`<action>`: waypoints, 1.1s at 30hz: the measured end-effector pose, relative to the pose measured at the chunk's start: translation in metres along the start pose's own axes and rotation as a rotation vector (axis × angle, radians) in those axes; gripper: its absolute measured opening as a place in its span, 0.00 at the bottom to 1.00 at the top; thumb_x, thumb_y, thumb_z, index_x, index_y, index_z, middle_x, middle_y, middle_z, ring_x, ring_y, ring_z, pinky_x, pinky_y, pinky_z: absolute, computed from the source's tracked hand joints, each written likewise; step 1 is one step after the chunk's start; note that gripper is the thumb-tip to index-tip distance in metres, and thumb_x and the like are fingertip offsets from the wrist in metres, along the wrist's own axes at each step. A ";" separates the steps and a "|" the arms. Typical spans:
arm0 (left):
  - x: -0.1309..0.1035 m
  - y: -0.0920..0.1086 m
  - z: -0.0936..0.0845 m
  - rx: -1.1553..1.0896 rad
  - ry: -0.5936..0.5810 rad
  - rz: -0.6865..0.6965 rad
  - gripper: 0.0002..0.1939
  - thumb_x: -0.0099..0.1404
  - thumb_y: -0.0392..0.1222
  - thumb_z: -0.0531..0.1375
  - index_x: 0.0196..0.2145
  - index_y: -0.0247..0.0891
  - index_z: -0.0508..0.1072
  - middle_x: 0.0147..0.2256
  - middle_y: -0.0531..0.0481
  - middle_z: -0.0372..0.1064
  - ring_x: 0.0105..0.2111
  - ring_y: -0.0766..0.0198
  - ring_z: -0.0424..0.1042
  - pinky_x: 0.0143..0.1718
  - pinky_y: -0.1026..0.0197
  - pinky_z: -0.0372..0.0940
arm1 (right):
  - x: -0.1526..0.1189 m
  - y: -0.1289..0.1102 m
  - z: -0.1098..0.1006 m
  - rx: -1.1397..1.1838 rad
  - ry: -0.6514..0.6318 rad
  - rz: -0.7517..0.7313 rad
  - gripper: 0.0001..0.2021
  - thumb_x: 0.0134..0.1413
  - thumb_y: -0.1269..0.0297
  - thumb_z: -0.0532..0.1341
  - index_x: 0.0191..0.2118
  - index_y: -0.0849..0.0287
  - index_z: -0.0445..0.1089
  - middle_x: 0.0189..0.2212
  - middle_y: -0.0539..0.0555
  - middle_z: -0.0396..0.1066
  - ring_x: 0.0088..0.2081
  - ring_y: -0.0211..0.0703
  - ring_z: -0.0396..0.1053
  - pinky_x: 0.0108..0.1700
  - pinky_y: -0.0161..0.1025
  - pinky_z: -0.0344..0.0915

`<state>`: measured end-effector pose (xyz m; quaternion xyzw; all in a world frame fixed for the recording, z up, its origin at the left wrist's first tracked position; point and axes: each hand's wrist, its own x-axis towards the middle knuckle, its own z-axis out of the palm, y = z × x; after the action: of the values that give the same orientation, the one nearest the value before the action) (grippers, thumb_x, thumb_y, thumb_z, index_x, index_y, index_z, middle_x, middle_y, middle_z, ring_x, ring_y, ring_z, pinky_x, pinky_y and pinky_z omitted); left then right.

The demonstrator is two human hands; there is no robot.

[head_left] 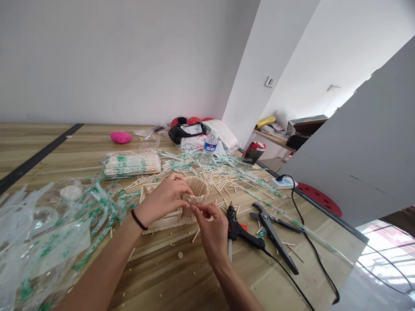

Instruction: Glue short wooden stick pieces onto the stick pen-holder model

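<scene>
A small structure of pale wooden sticks (pixel 197 185) stands on the table, with a round, cup-like part at its right and a rectangular framed part at its left. My left hand (pixel 173 192) reaches over the frame, its fingers closed on the wall of the round part. At the front of that wall, my right hand (pixel 212 224) has thumb and forefinger pinched together; whatever is between them is too small to make out. Just right of it lies a black glue gun (pixel 238 229) with a glue stick in its back. Cut stick pieces (pixel 220 179) are scattered behind the structure.
Large black-handled cutters (pixel 274 235) lie right of the glue gun, near cords and a power strip (pixel 283 182). Behind are a water bottle (pixel 209 149), packed sticks (pixel 131 165) and pink yarn (pixel 121 137). Plastic wrappers (pixel 48 242) cover the left side.
</scene>
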<state>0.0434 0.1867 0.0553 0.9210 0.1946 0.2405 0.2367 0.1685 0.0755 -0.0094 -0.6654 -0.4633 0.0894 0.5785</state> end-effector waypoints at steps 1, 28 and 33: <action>0.000 0.000 0.000 0.010 0.003 0.001 0.10 0.53 0.36 0.68 0.36 0.43 0.78 0.36 0.48 0.74 0.47 0.51 0.62 0.47 0.51 0.60 | 0.000 0.001 -0.001 -0.001 0.001 0.002 0.09 0.51 0.59 0.62 0.27 0.56 0.76 0.21 0.48 0.65 0.26 0.39 0.60 0.30 0.36 0.57; 0.001 0.008 0.002 0.185 -0.015 0.005 0.06 0.56 0.35 0.65 0.34 0.35 0.77 0.36 0.44 0.74 0.47 0.51 0.62 0.48 0.50 0.61 | 0.004 0.002 -0.019 -0.057 -0.113 0.068 0.10 0.52 0.58 0.61 0.28 0.59 0.76 0.22 0.48 0.63 0.28 0.40 0.62 0.33 0.36 0.57; 0.001 0.009 -0.001 0.186 -0.048 -0.020 0.11 0.55 0.40 0.67 0.36 0.35 0.77 0.38 0.44 0.74 0.49 0.51 0.62 0.50 0.47 0.59 | -0.016 0.006 -0.027 -0.085 -0.481 0.088 0.04 0.49 0.65 0.64 0.30 0.55 0.79 0.24 0.49 0.71 0.27 0.40 0.68 0.31 0.34 0.59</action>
<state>0.0460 0.1803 0.0610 0.9426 0.2196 0.1966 0.1572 0.1801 0.0464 -0.0125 -0.6684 -0.5615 0.2509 0.4184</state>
